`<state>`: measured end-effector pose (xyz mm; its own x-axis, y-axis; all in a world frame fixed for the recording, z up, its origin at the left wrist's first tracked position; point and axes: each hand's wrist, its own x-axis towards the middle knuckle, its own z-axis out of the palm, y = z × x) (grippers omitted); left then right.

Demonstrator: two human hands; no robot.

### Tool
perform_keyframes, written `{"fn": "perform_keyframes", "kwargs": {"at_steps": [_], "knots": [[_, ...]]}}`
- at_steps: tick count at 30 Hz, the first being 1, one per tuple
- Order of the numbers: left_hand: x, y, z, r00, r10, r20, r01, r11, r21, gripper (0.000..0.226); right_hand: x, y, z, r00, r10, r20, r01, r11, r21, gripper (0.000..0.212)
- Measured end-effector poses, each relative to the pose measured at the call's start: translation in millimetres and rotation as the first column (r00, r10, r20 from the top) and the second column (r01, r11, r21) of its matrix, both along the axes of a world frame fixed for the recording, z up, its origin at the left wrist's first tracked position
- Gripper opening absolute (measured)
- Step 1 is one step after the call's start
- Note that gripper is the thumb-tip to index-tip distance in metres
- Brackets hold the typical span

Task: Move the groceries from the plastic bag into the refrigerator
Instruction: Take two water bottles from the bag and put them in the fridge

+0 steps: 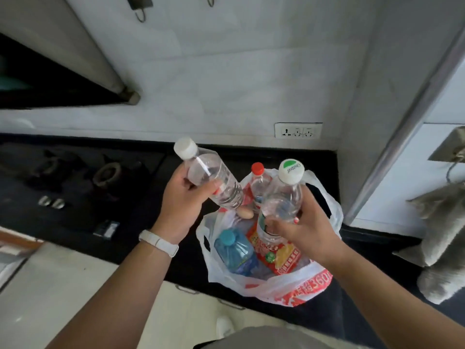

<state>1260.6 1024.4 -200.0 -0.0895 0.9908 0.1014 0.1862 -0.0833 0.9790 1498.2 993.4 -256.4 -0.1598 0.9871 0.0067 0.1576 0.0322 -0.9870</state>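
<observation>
The bag (284, 290) stands open on the black counter (141, 238), right of the stove (105, 172). Inside lie a blue bottle (236, 250), a red-capped bottle (259, 182), a red packet (281, 255) and an egg (245, 213). Over it, the left hand (183, 205) grips a white-capped bottle (214, 180), tilted, fingers curled round its body. The right hand (302, 227) grips a green-capped bottle (281, 200), upright. Neither is stored yet. The task looks early, since most groceries are still bagged.

White-and-red bag (289, 288); blue bottle (236, 250); black counter (141, 238)
</observation>
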Motion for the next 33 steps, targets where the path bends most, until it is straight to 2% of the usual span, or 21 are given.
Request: {"fn": "perform_keyframes", "kwargs": {"at_steps": [8,16,23,26,33], "knots": [[-34.7,-50.6,45.1,0.985,0.149,0.092,-0.160,0.980,0.116,0.036,-40.7,7.8,58.5,0.988,0.148,-0.049,-0.140,0.980,0.142,0.061],[-100.9,-109.9,45.8,0.943,0.300,0.140,-0.318,0.940,0.124,0.037,-124.2,-12.5,75.4,0.948,0.315,-0.039,-0.307,0.942,0.139,0.051],[-199.3,-190.0,21.1,0.886,0.450,0.109,-0.456,0.889,0.039,0.055,-244.5,-58.9,58.2,0.906,0.423,0.010,-0.422,0.904,0.070,0.048],[-246.0,-229.6,13.0,0.839,0.534,0.108,-0.538,0.843,0.009,0.053,-299.6,-82.4,51.8,0.883,0.467,0.041,-0.469,0.881,0.065,0.047],[-349.5,-327.0,-4.7,0.719,0.687,0.105,-0.689,0.724,-0.024,0.052,-427.2,-148.3,40.1,0.827,0.562,0.010,-0.562,0.826,0.035,0.048]]}}
